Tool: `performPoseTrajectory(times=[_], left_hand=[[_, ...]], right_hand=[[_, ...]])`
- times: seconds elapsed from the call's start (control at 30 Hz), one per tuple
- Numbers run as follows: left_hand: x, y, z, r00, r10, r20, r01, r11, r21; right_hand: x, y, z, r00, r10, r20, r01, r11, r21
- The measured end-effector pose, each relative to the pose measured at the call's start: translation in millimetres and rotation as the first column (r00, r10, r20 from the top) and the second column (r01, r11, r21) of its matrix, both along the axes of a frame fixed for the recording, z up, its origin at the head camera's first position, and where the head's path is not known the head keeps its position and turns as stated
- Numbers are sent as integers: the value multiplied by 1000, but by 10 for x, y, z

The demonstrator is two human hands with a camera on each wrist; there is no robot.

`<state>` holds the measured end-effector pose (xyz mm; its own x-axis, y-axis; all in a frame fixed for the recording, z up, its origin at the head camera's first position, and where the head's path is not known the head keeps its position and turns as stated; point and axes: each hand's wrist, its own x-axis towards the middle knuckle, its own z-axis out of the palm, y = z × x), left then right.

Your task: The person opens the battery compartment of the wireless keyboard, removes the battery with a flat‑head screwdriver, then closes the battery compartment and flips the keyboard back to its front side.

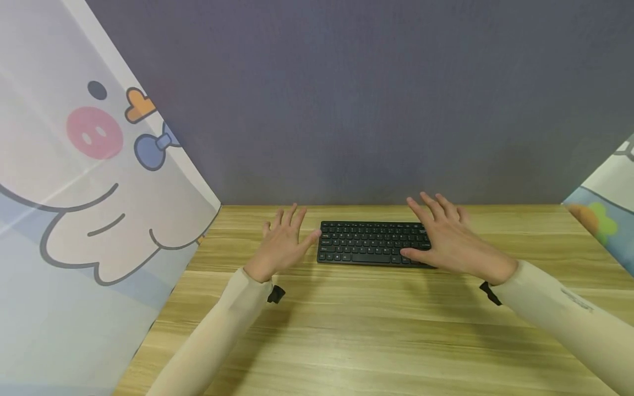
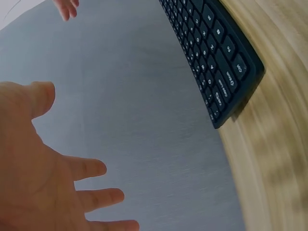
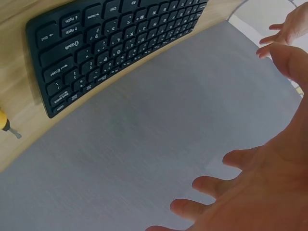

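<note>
A black keyboard [image 1: 369, 243] lies flat on the wooden table, its long side parallel to the table's back edge. To its left hangs my left hand [image 1: 282, 242], fingers spread and thumb pointing at the keyboard's left end. My right hand [image 1: 448, 242] is spread over the right end and hides part of the keys from the head camera. Both wrist views show a gap between the palms and the keyboard [image 2: 219, 62]. Nothing is held in either hand. In the right wrist view, the keyboard [image 3: 96, 48] shows its right-end keys.
A yellow-handled tool with a thin metal tip, like a screwdriver [image 3: 5, 120], lies partly cut off at the right wrist view's edge. Behind the wooden table [image 1: 346, 330] rises a grey panel [image 1: 356, 99]. A cartoon-printed panel [image 1: 99, 220] borders the left side, another printed panel [image 1: 609, 214] the right.
</note>
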<state>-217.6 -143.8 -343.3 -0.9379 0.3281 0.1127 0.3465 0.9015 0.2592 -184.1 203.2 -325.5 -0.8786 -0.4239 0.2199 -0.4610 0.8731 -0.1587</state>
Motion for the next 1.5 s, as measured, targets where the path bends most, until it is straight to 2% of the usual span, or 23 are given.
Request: performPoseTrajectory(times=[0.47, 0.63, 0.97, 1.2, 1.5], left_hand=[[-181, -49, -177, 995, -11, 96, 4, 998, 68], [-250, -22, -228, 986, -19, 163, 3, 995, 102], [-357, 28, -341, 963, -13, 271, -34, 985, 168], [-403, 28, -438, 956, -9, 295, -32, 990, 136], [-418, -3, -532, 943, 5, 332, -24, 998, 55]], right_hand=[[-154, -80, -120, 996, 31, 84, -31, 1000, -4], [-233, -125, -167, 990, 52, 134, -50, 999, -19], [-415, -152, -358, 985, 65, 162, -60, 998, -35], [-508, -221, -469, 961, 83, 264, -70, 996, -58], [-643, -354, -581, 930, 106, 351, -84, 993, -77]])
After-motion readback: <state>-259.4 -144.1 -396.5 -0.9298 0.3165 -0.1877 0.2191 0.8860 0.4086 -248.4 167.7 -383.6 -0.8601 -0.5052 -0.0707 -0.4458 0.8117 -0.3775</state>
